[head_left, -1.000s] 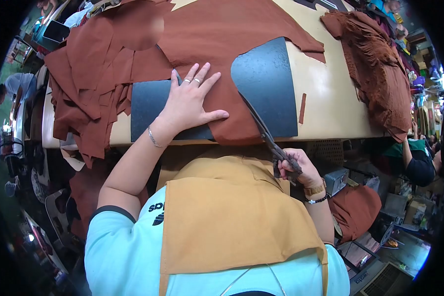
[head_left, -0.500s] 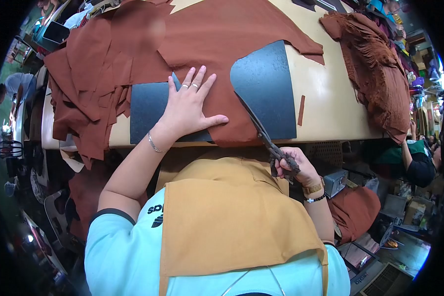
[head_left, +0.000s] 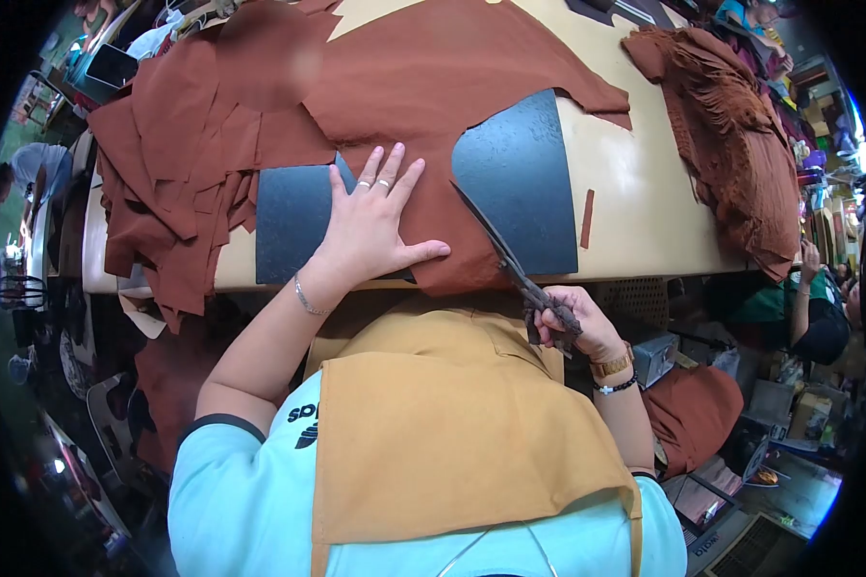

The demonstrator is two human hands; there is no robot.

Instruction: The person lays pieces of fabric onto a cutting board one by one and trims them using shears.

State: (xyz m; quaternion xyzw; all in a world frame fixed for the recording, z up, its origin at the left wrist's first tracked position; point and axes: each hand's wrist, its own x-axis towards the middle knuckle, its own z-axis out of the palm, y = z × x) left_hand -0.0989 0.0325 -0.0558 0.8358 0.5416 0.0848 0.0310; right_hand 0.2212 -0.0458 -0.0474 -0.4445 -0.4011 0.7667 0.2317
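My left hand (head_left: 377, 216) lies flat with fingers spread on a large reddish-brown leather sheet (head_left: 433, 82), pressing it against the table. In my right hand (head_left: 573, 322) is a pair of long dark scissors (head_left: 500, 248), its handles wrapped in dark material. The blades point up and left along the leather's right edge. Beneath the leather is a dark blue-grey board (head_left: 520, 183), showing to the right of the blades and again left of my left hand.
Cut brown leather pieces (head_left: 164, 154) are heaped at the left, some hanging over the table edge. A stack of fringed brown leather (head_left: 731, 144) sits at the right. A thin brown strip (head_left: 588, 219) lies on the cream table (head_left: 645, 231). Another person (head_left: 808, 308) is at far right.
The leather has shifted slightly toward me with my left hand on it, and its edge now covers the top corner of the board. My right hand still holds the scissors near the same spot.
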